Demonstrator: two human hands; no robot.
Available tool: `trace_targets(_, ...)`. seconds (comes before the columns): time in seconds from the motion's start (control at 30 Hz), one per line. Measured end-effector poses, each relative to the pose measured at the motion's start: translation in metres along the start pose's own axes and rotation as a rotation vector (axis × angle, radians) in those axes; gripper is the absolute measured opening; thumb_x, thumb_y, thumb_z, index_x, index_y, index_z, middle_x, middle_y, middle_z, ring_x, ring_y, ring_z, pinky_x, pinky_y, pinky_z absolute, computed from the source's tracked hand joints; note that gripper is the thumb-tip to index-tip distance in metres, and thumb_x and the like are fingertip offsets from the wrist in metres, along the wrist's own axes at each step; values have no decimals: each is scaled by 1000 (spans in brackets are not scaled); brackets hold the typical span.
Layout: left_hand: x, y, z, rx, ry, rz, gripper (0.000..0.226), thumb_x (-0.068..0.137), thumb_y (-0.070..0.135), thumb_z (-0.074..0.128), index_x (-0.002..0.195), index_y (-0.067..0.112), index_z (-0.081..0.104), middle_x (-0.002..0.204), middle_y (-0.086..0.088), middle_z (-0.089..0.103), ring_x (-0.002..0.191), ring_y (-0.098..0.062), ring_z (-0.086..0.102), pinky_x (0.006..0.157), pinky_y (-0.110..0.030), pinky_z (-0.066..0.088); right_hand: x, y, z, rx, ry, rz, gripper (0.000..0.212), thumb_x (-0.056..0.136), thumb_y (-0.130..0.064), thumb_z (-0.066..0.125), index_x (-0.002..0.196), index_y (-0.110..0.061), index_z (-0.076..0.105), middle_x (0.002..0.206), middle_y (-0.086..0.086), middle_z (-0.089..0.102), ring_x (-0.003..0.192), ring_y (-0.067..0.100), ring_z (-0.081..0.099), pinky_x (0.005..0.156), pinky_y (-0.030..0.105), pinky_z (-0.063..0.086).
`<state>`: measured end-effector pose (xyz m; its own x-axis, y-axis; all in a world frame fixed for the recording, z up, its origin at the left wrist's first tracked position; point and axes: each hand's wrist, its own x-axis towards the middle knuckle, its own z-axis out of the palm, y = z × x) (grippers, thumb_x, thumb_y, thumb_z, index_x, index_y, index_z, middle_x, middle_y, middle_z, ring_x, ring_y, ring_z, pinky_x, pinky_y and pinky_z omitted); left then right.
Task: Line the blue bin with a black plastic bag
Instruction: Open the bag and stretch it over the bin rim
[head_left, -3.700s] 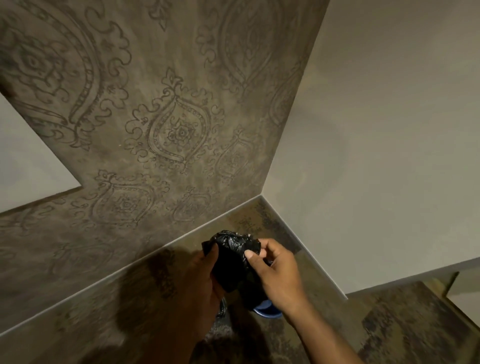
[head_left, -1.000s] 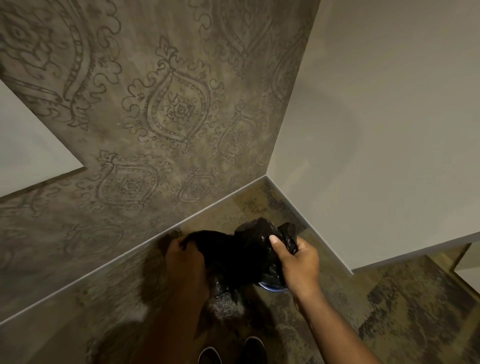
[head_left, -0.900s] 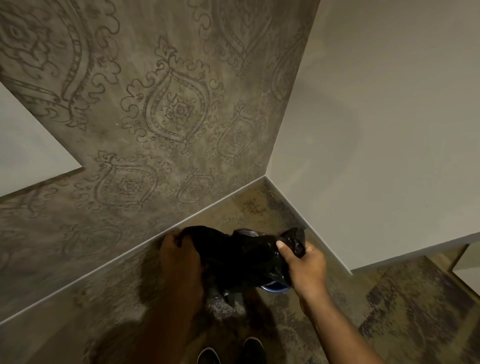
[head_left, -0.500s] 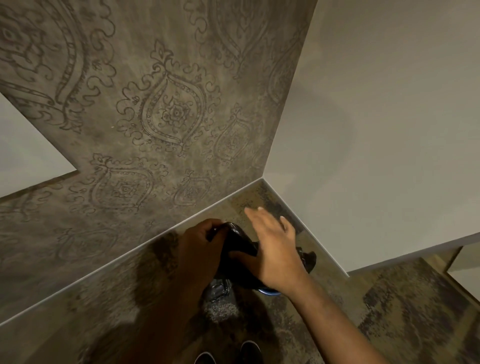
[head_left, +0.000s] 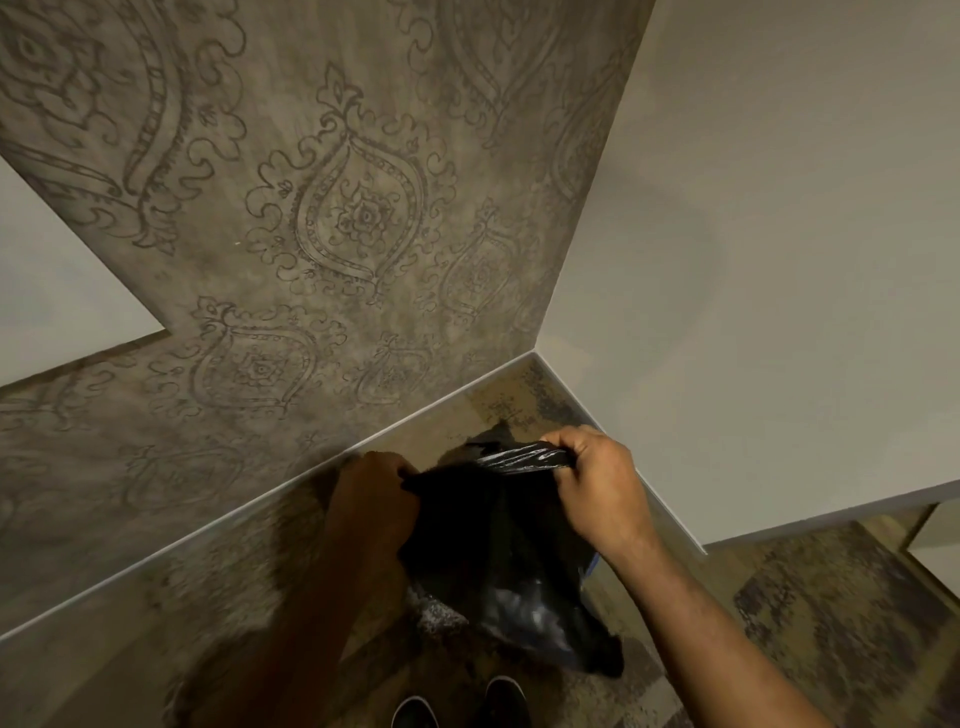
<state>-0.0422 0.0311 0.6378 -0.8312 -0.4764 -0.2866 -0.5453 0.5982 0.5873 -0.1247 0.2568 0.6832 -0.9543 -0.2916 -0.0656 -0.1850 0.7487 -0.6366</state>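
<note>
Beyond the hands, a damask-patterned wall meets a plain pale wall at a corner. Mottled carpet lies below them, and two dark shoe toes show beneath.

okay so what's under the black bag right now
Both hands, left hand and right hand, hold the bag stretched. Beneath it only a blue sliver of the bin shows; the rest is covered.

Dim warm indoor light, soft shadows on the floor, wide-angle bending, blur at lower left.
</note>
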Motion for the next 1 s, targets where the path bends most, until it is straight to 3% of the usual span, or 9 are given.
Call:
trace_targets(0.13,-5,-7,-3,-116,127,-46,29,88,-3,65,95,18,82,89,4,75,75,-4,62,68,-18,43,-1,15,-6,62,70,47,37,85,6,63,91,-26,79,94,-7,71,86,3,64,78,23,51)
trace_targets(0.2,-7,-8,-3,-219,188,-82,36,88,-6,62,99,23,79,88,12,69,77,4,56,67,-12,38,0,23,-9,67,82,82,34,87,5,63,93,-24,79,96,-5,73,89,8,65,80,26,53)
trace_targets(0.37,-10,-6,0,-469,236,-162,42,81,-9,59,96,28,72,88,11,73,81,-7,68,59,-16,46,-1,35,-17,56,137,187,23,91,-7,66,102,-26,75,104,-4,73,103,20,70,79,26,52)
trace_targets(0.5,-11,12,-2,-425,109,28,30,83,6,67,96,32,76,84,20,76,83,9,70,58,-1,48,-8,20,-13,-159,70,-4,93,80,-47,71,161,-19,35,167,4,38,155,23,33,124,50,29)
trace_targets(0.63,-7,32,-3,-266,32,153,19,85,16,71,98,28,79,76,14,75,72,2,71,62,-10,53,-9,-7,7,-284,-155,-274,113,79,-78,60,166,-24,14,174,-3,23,161,15,16,130,51,12)
trace_targets(0.73,-6,43,-5,-224,7,220,16,86,19,72,97,27,81,78,13,77,77,-3,72,73,-24,57,-9,-18,22,-197,-249,-272,85,85,-70,54,158,-29,39,162,-6,46,152,12,36,129,55,11)
trace_targets(0.8,-5,44,-6,-210,-22,282,11,88,19,74,94,26,79,78,19,74,79,5,70,75,-20,55,-11,-23,26,-136,-247,-250,43,86,-56,52,123,-38,62,127,-13,68,126,10,57,121,52,25)
trace_targets(0.87,-5,40,-10,-200,-92,317,16,82,29,84,96,31,77,77,27,69,77,14,66,73,-10,51,-10,-24,26,-196,-216,-228,7,87,-42,58,92,-37,58,97,-14,69,98,9,63,106,45,39)
trace_targets(1.0,-2,20,-6,65,-267,292,43,65,35,95,105,30,78,78,23,63,74,8,57,64,-9,37,-5,-19,23,-244,-137,-147,14,87,-15,53,82,-28,51,84,-6,68,81,21,67,90,45,54)
